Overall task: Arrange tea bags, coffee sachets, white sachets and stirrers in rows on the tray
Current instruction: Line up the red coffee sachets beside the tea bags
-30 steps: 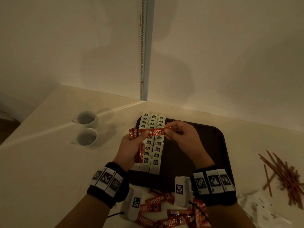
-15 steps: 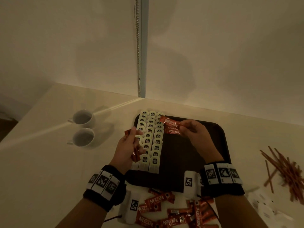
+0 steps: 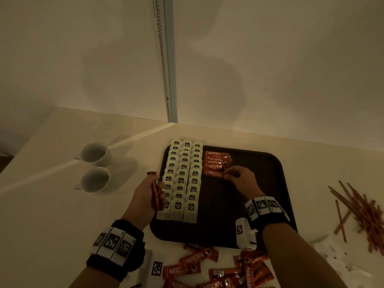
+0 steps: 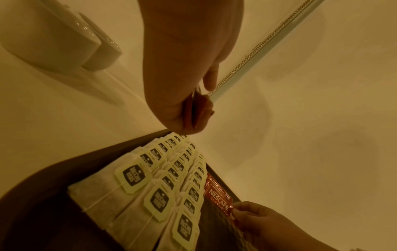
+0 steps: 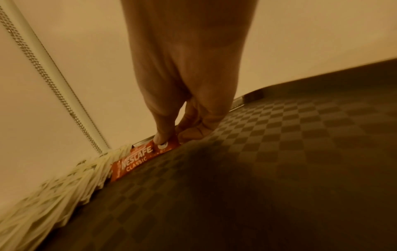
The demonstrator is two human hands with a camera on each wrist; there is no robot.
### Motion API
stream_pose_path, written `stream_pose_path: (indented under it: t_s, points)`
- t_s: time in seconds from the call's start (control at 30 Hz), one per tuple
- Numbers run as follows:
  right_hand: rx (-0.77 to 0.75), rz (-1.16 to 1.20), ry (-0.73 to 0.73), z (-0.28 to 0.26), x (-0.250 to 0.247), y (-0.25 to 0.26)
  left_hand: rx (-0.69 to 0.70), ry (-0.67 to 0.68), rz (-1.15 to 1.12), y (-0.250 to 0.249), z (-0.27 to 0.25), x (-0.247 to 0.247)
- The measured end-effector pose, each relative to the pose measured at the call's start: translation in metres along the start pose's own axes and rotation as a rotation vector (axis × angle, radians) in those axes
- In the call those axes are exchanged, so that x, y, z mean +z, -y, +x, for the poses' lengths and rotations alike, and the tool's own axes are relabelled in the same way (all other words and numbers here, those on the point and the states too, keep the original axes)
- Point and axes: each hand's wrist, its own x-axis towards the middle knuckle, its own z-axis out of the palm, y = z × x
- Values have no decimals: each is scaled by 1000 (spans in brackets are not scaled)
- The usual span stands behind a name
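Observation:
A dark tray holds three rows of tea bags on its left side. Beside them lies a short column of red coffee sachets. My right hand pinches the right end of the nearest coffee sachet as it lies on the tray. My left hand hovers at the tray's left edge and grips a small bundle of coffee sachets upright.
Two white cups stand left of the tray. Loose coffee sachets lie on the counter in front of it. A heap of brown stirrers and white sachets lies at the right. A wall corner rises just behind.
My right hand took one sachet from the left hand's bundle, carried it right and lowered it onto the tray below the others. The left hand drew back to the tray's left edge.

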Motion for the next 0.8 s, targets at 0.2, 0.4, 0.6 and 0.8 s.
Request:
stream_pose_path:
  t_s: [0.2, 0.4, 0.6, 0.8]
  points:
    - [-7, 71, -152, 13, 8, -2, 20, -11, 25, -4, -3, 2]
    - [33, 61, -189, 22, 12, -2, 23, -8, 47, -6, -2, 3]
    - [31, 54, -207, 27, 16, -5, 1, 29, 76, -7, 2, 1]
    - [19, 39, -233, 30, 16, -8, 38, 2, 0, -8, 3, 5]
